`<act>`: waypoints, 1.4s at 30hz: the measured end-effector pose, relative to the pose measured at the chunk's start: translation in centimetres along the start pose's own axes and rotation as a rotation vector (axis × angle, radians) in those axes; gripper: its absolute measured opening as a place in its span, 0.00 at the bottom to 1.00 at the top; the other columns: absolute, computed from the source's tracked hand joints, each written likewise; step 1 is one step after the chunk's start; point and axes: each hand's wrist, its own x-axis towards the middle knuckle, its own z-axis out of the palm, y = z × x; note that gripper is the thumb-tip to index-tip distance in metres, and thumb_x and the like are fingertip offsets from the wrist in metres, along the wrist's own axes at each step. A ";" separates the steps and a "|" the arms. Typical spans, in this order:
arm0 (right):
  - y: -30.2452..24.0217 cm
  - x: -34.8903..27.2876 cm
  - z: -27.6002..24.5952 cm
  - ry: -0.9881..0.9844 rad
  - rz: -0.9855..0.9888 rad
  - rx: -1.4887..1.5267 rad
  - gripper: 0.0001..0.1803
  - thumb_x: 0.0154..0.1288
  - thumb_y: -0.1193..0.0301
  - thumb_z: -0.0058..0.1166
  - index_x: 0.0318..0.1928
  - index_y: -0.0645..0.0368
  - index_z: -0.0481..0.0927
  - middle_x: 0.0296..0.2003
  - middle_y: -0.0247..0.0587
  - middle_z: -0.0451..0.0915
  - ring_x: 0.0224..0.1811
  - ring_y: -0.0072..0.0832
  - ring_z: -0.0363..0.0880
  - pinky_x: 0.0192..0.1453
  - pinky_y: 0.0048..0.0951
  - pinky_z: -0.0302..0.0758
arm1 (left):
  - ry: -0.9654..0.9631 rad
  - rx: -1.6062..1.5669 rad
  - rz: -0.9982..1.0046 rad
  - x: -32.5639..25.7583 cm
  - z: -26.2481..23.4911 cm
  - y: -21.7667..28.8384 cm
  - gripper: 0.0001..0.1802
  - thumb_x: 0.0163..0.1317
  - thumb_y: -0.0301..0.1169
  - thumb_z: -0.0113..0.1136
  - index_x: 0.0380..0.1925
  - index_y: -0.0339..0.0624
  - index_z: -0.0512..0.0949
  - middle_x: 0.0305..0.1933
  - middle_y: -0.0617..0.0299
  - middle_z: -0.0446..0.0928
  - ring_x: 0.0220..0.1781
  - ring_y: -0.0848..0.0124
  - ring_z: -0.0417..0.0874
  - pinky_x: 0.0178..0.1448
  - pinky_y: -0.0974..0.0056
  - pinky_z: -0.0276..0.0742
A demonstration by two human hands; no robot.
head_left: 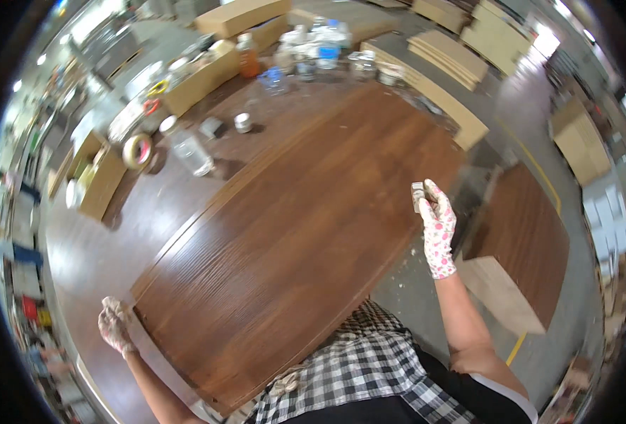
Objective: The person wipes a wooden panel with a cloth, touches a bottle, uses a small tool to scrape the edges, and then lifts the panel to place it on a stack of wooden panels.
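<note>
We hold a small pale block (417,196), seemingly a sanding block or sponge, pinched in our gloved right hand (436,226), raised just past the right edge of the dark wood-grain panel (292,240). Our gloved left hand (115,326) presses, fingers curled, on the panel's near left corner, likely to steady it. The panel lies flat on the brown counter (87,247). Farther back stand a clear plastic bottle (189,152), a tape roll (137,150) and an orange bottle (248,56).

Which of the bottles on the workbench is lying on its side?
The clear plastic bottle beside the roll of tape, at the left of the bench. The orange bottle and the clear ones at the back stand upright.
</note>
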 end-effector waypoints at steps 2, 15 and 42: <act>-0.9 -1.0 -2.2 0.047 -0.252 -0.502 0.15 0.62 0.77 0.57 0.51 0.58 0.79 0.41 0.36 0.80 0.39 0.23 0.77 0.45 0.25 0.76 | -0.011 -0.173 0.030 -4.1 4.1 8.8 0.12 0.68 0.35 0.55 0.41 0.36 0.75 0.35 0.61 0.80 0.36 0.73 0.79 0.43 0.69 0.77; 5.0 3.6 -8.8 -0.070 -0.545 -0.757 0.15 0.56 0.67 0.61 0.46 0.50 0.82 0.38 0.41 0.77 0.42 0.42 0.76 0.47 0.40 0.76 | -0.706 0.136 0.953 -25.9 32.1 24.8 0.02 0.62 0.26 0.57 0.33 0.39 0.77 0.37 0.58 0.76 0.42 0.62 0.75 0.50 0.59 0.71; 9.4 21.8 -16.5 0.124 -0.626 -0.849 0.09 0.55 0.67 0.64 0.37 0.53 0.81 0.28 0.43 0.75 0.32 0.41 0.76 0.38 0.41 0.74 | -0.541 0.266 0.973 -26.7 33.3 25.6 0.03 0.62 0.24 0.56 0.35 0.40 0.76 0.42 0.55 0.75 0.46 0.57 0.76 0.52 0.56 0.71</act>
